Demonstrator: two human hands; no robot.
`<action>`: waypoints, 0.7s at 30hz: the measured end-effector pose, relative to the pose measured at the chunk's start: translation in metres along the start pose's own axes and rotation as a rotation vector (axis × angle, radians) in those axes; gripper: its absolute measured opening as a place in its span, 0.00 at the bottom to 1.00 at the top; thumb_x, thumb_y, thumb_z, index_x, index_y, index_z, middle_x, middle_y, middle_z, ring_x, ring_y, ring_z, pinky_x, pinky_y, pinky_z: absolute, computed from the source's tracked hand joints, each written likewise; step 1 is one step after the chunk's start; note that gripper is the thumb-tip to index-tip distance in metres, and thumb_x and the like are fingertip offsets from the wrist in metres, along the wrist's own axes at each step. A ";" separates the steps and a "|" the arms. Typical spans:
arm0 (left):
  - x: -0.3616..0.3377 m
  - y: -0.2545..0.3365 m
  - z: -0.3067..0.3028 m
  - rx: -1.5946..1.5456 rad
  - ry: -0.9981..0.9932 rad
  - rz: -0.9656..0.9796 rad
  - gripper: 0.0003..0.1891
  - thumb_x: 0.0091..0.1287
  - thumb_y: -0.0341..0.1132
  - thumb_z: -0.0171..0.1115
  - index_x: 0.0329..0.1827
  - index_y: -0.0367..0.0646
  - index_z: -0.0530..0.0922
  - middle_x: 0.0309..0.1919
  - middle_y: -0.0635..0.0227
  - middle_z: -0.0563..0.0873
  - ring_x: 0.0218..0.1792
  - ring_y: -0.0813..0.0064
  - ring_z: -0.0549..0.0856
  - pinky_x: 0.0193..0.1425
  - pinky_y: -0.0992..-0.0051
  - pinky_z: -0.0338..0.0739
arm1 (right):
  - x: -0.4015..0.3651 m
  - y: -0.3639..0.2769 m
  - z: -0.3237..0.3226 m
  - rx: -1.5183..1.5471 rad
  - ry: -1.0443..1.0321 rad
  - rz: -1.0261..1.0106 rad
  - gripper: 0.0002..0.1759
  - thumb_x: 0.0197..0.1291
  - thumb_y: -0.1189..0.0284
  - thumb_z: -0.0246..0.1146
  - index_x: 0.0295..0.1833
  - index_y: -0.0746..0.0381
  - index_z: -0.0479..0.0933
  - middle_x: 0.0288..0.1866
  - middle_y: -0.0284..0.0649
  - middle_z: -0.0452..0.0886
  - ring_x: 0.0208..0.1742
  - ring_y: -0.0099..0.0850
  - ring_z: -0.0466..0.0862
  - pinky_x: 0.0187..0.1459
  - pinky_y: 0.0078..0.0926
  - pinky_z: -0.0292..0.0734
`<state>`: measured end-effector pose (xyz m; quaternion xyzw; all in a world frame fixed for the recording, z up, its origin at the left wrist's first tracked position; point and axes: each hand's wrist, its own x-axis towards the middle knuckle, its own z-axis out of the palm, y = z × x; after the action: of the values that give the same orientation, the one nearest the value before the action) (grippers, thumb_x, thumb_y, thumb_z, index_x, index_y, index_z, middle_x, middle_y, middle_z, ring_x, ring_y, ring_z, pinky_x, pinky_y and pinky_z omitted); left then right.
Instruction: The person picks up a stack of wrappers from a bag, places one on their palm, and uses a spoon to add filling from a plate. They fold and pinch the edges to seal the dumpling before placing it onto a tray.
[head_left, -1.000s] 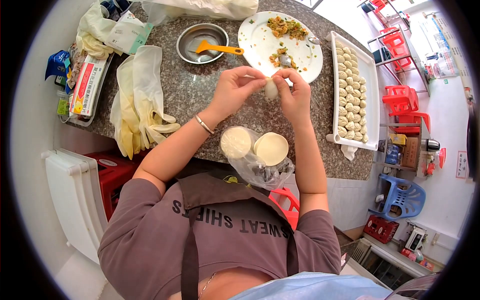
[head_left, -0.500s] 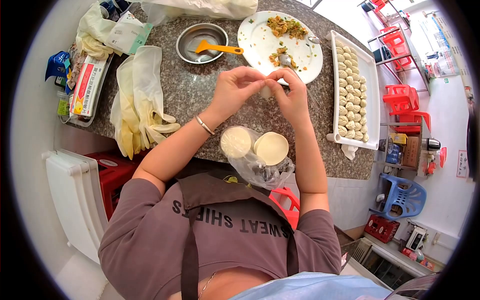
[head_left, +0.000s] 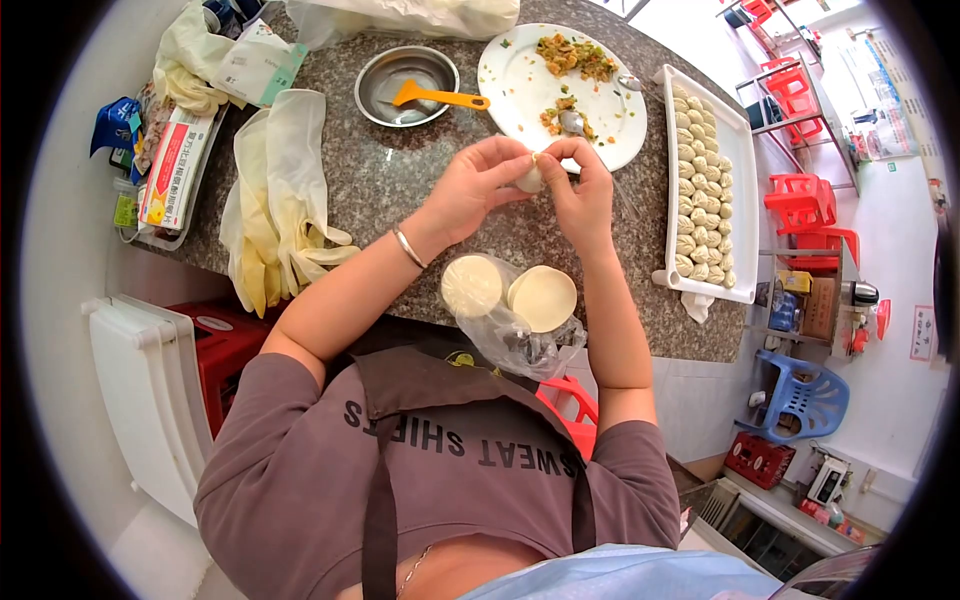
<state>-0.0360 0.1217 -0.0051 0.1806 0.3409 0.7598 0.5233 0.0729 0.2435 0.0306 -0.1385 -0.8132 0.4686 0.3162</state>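
Just in front of the white plate, my left hand (head_left: 470,188) and my right hand (head_left: 578,192) meet fingertip to fingertip. Between them is a small pale dumpling (head_left: 530,180), partly hidden by the fingers. Both hands are closed on it, with thumbs and forefingers pinching its top edge. Below the hands, two stacks of round dumpling wrappers (head_left: 543,299) lie in a clear plastic bag (head_left: 520,348) at the table's near edge. Minced filling (head_left: 577,57) sits in two heaps on the plate (head_left: 505,88), along with spoons.
Rows of pleated dumplings (head_left: 700,200) fill much of a white tray (head_left: 741,180) at the right. A metal bowl (head_left: 372,75) with an orange-handled tool (head_left: 440,96) stands behind my left hand. Rubber gloves (head_left: 290,190) and boxes (head_left: 175,172) lie on the left.
The fingertips have shifted slightly lower and more of the pale dumpling shows between them. My left hand's fingers have changed their pinch. Everything on the table stays where it was.
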 end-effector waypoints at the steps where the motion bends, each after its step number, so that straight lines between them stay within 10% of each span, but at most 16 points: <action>1: 0.000 0.000 0.001 0.000 0.000 0.000 0.05 0.72 0.33 0.60 0.47 0.45 0.79 0.44 0.72 0.84 0.47 0.80 0.84 0.53 0.72 0.83 | 0.000 -0.001 0.002 0.005 0.008 0.010 0.05 0.60 0.75 0.65 0.35 0.66 0.77 0.34 0.40 0.81 0.38 0.33 0.80 0.44 0.28 0.73; 10: -0.002 0.001 0.002 0.244 0.005 0.127 0.07 0.72 0.32 0.59 0.49 0.43 0.77 0.44 0.72 0.83 0.45 0.82 0.83 0.53 0.76 0.81 | -0.001 0.000 0.001 -0.096 0.029 0.002 0.06 0.58 0.74 0.66 0.34 0.66 0.78 0.33 0.41 0.82 0.39 0.37 0.81 0.44 0.31 0.73; 21: -0.001 0.009 -0.001 -0.250 -0.166 -0.180 0.16 0.76 0.34 0.51 0.60 0.33 0.74 0.54 0.57 0.83 0.54 0.59 0.85 0.54 0.76 0.85 | 0.008 -0.003 -0.027 0.346 -0.047 0.131 0.03 0.64 0.78 0.63 0.40 0.68 0.80 0.39 0.32 0.82 0.42 0.21 0.79 0.47 0.19 0.73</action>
<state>-0.0424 0.1188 0.0007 0.1450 0.2142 0.7287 0.6341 0.0843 0.2648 0.0458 -0.1236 -0.7168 0.6242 0.2852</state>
